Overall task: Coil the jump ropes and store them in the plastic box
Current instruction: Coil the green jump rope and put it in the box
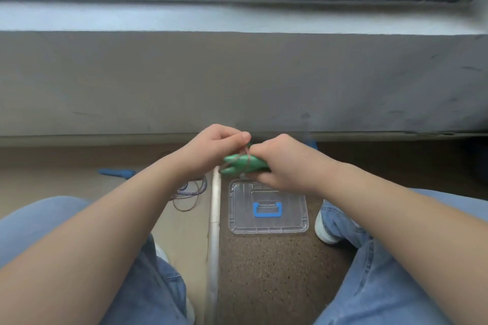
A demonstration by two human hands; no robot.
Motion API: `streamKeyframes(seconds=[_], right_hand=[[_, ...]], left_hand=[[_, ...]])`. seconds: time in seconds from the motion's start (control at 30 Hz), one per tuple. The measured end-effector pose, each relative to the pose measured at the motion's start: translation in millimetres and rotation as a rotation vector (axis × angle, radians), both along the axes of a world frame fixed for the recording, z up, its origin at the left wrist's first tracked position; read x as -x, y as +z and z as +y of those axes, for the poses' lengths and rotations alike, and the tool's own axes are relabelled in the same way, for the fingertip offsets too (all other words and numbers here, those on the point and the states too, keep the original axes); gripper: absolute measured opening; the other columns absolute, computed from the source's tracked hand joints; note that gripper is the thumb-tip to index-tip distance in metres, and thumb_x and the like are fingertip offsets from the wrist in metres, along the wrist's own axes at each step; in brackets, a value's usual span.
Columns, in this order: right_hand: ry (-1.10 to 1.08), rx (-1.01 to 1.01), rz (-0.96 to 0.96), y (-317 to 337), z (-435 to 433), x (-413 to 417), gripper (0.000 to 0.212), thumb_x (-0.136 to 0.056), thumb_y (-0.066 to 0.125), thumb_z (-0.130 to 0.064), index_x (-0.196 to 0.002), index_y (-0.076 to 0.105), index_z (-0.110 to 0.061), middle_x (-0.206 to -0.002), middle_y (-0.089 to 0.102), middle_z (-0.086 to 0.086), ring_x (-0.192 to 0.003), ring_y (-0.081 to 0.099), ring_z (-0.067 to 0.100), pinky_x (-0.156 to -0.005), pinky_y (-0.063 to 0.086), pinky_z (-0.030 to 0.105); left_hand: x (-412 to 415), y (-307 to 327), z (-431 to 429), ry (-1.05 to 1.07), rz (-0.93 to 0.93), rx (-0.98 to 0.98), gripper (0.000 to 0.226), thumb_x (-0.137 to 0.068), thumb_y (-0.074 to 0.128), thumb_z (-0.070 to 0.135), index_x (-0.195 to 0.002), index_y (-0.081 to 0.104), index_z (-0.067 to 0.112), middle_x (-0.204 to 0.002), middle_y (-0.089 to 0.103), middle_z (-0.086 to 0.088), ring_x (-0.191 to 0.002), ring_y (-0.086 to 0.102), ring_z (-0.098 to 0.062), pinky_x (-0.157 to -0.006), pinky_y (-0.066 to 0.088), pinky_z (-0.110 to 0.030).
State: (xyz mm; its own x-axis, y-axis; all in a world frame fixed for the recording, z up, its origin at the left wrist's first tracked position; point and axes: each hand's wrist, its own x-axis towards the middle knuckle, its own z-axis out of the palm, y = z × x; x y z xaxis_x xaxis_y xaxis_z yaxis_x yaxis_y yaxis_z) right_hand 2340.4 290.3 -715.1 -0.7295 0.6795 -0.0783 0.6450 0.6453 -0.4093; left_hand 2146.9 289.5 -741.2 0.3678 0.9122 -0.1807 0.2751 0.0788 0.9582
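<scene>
Left hand [214, 149]: fingers pinched on thin brown cord wrapped around the green plastic jump-rope handles [243, 164].
Right hand [284, 163]: fingers closed around the same handles.
Handles: held above the clear plastic lid with blue handle [268, 208].
Blue-handled rope [188, 191]: loose on floor, left.

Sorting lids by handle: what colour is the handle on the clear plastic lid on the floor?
Blue handle, head view.
</scene>
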Motion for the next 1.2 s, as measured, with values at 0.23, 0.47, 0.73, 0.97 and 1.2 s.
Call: streamKeyframes(seconds=[0.23, 0.47, 0.73, 0.97, 1.2], right_hand=[[-0.406, 0.009, 0.256, 3, 8, 2, 0.01, -0.09, 0.061, -0.021, -0.087, 0.063, -0.012, -0.073, 0.066, 0.004, -0.069, 0.06, 0.025, -0.061, 0.045, 0.036], [-0.53, 0.01, -0.126, -9, 29, -4, 0.015, -0.093, 0.055, -0.02, -0.082, 0.045, -0.019, -0.082, 0.055, 0.005, -0.081, 0.057, 0.033, -0.065, 0.036, 0.031], [-0.032, 0.123, -0.232, 0, 0, 10, 0.015, -0.088, 0.056, -0.024, -0.075, 0.051, -0.018, -0.063, 0.046, -0.002, -0.067, 0.053, 0.026, -0.062, 0.047, 0.033], [-0.074, 0.077, 0.034, 15, 1, 9, 0.021, -0.084, 0.066, -0.023, -0.07, 0.057, -0.011, -0.056, 0.052, -0.001, -0.056, 0.049, 0.021, -0.054, 0.03, 0.026], [-0.306, 0.01, 0.041, 6, 12, 5, 0.028, -0.097, 0.059, -0.037, -0.076, 0.048, -0.022, -0.073, 0.058, 0.002, -0.076, 0.056, 0.029, -0.064, 0.035, 0.033]], left_hand=[[-7, -16, -2, 0.137, 0.264, -0.294, 0.041, -0.101, 0.034, 0.041, -0.075, 0.06, 0.023, -0.05, 0.049, 0.014, -0.046, 0.041, -0.003, -0.052, 0.032, -0.026], [-17, -15, -14, -0.157, 0.664, -0.831, 0.036, -0.099, 0.037, 0.039, -0.081, 0.059, 0.017, -0.066, 0.055, 0.006, -0.06, 0.054, -0.022, -0.052, 0.044, -0.034], [3, -11, 10, 0.021, 0.497, -0.687, 0.058, -0.094, 0.046, 0.052, -0.056, 0.06, 0.011, -0.052, 0.041, 0.003, -0.05, 0.042, -0.014, -0.051, 0.035, -0.03], [2, -5, 9, 0.087, 0.13, -0.07, 0.051, -0.094, 0.051, 0.049, -0.049, 0.061, 0.026, -0.045, 0.042, 0.011, -0.047, 0.035, -0.008, -0.049, 0.03, -0.023], [-12, -12, -1, 0.237, 0.483, -0.414, 0.047, -0.095, 0.047, 0.007, -0.056, 0.031, 0.027, -0.045, 0.033, 0.011, -0.042, 0.042, -0.005, -0.045, 0.021, -0.024]])
